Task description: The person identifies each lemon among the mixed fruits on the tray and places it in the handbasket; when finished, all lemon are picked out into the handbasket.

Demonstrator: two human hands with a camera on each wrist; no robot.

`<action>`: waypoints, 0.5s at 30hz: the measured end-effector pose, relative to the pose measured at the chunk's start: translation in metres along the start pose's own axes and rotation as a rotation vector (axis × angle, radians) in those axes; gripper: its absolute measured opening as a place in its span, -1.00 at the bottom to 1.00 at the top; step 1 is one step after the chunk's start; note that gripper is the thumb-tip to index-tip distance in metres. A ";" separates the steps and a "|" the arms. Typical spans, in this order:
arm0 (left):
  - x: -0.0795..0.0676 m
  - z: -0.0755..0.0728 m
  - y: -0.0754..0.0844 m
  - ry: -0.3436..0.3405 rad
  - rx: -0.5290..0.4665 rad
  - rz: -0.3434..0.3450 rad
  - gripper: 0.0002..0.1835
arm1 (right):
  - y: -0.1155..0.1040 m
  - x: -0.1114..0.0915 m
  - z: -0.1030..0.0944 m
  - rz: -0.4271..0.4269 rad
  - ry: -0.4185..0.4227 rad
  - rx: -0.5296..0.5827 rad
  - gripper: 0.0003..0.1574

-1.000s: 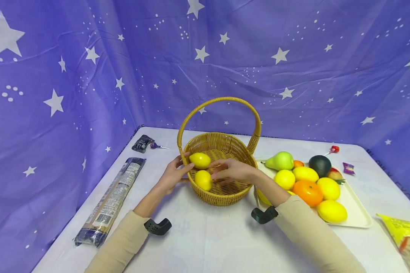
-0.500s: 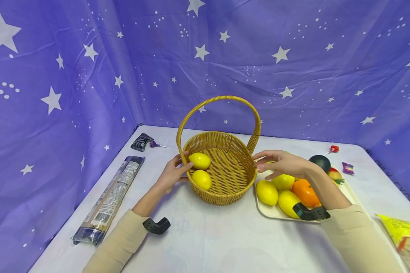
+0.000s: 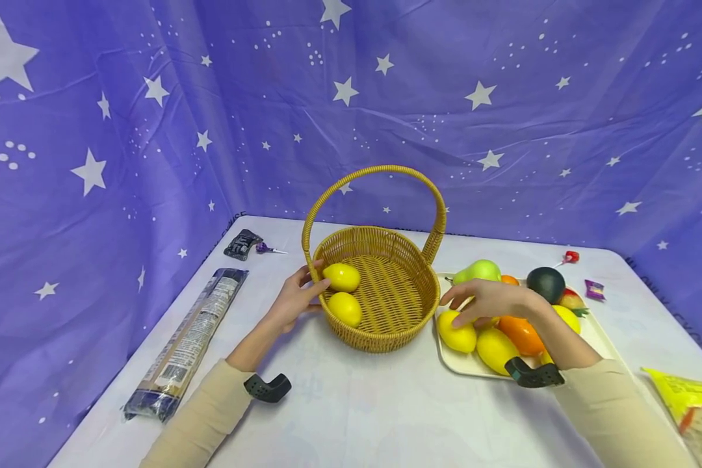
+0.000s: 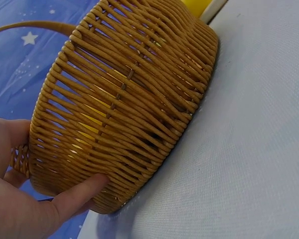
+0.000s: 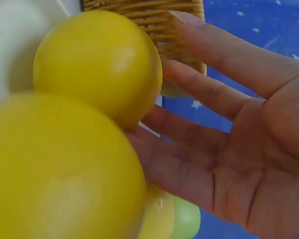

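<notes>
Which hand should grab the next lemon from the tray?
Probably the right hand: it is over the tray, fingers close to the lemon nearest the wicker basket. The left hand holds the basket's opposite side, farther from that lemon.

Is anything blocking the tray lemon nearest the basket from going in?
Yes, low things: the tray's rim and the basket's side stand between the lemon and the basket's inside, so it probably needs lifting over both. No other fruit shows in between.
</notes>
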State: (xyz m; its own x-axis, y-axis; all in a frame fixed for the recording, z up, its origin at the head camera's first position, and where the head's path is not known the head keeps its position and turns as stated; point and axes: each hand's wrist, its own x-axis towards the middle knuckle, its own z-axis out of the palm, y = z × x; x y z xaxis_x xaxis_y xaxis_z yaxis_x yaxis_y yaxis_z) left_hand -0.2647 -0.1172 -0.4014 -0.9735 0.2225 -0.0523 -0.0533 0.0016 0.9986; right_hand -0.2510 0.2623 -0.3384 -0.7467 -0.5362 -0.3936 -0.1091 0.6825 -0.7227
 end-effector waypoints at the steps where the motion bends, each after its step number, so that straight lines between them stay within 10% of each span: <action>1: 0.000 0.000 0.000 0.004 -0.001 -0.004 -0.38 | -0.001 0.001 0.001 -0.012 -0.002 -0.034 -0.39; 8: 0.001 0.001 0.000 0.006 0.010 -0.001 -0.39 | -0.007 0.009 0.011 -0.045 -0.035 -0.276 -0.46; 15: 0.000 0.000 -0.001 0.002 0.001 0.001 -0.38 | -0.008 0.003 0.007 -0.060 -0.008 -0.265 -0.42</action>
State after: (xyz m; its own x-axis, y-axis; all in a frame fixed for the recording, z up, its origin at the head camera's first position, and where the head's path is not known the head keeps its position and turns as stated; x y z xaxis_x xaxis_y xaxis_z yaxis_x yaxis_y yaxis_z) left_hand -0.2649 -0.1170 -0.4025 -0.9740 0.2205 -0.0515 -0.0522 0.0027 0.9986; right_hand -0.2473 0.2514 -0.3378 -0.7287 -0.5825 -0.3600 -0.3217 0.7554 -0.5709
